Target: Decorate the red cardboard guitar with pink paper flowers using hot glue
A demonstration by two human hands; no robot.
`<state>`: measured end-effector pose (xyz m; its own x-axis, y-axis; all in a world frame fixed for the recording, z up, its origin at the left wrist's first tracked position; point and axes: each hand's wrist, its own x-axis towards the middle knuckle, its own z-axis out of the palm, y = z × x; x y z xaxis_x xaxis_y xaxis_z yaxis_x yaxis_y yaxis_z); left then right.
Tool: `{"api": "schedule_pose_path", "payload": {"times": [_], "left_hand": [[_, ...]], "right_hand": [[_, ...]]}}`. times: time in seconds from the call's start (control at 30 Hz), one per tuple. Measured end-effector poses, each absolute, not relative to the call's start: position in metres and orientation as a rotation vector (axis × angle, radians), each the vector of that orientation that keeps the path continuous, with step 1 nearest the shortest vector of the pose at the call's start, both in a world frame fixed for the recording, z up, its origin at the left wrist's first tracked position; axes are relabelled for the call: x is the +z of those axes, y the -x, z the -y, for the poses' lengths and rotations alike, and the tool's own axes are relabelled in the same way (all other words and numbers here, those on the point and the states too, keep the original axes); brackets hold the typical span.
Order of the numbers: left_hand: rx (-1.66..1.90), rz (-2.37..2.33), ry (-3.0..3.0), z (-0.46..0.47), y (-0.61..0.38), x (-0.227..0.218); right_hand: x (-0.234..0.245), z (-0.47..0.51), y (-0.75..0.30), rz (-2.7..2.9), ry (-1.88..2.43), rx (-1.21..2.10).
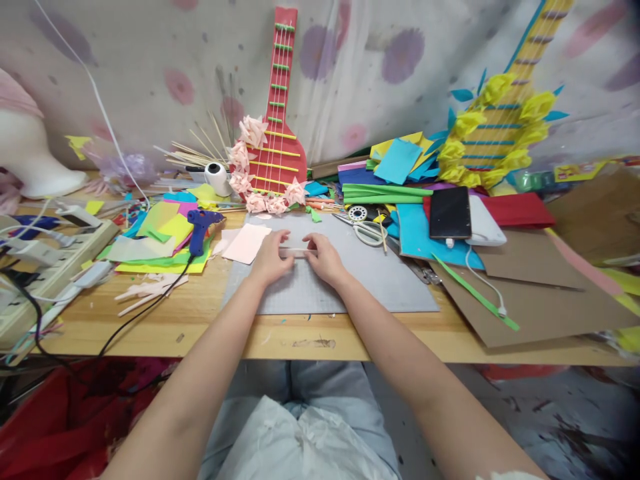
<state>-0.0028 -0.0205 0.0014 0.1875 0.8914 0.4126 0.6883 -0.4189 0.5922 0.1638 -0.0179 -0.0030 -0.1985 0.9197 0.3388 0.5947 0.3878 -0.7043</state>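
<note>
Both my hands rest on a grey cutting mat on the wooden table. My left hand and my right hand pinch the two ends of a small pale pink paper strip lying between them. The fingers of both hands are curled onto the strip. A pale pink paper sheet lies just left of my left hand. Scissors lie on the mat beyond my right hand.
A blue glue gun stands on coloured sheets at left, its cord trailing off the edge. A power strip sits far left. A red cardboard guitar leans at the back. A phone, brown cardboard and stacked coloured foam lie right.
</note>
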Motion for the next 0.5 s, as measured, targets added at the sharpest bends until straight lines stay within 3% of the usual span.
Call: {"api": "schedule_pose_path", "payload": {"times": [0.17,0.37,0.5], "left_hand": [[1.570,-1.473,-1.328,0.011,0.001,0.000],[1.299,-0.937,-0.798,0.020,-0.016,0.011],[1.262,-0.952,-0.765,0.027,-0.021,0.014]], "right_hand": [[0.000,0.010,-0.159,1.401,1.209,0.965],[-0.001,0.009,-0.154,1.194,1.070,1.199],[-0.003,0.011,-0.152,1.196,1.024,1.248]]}}
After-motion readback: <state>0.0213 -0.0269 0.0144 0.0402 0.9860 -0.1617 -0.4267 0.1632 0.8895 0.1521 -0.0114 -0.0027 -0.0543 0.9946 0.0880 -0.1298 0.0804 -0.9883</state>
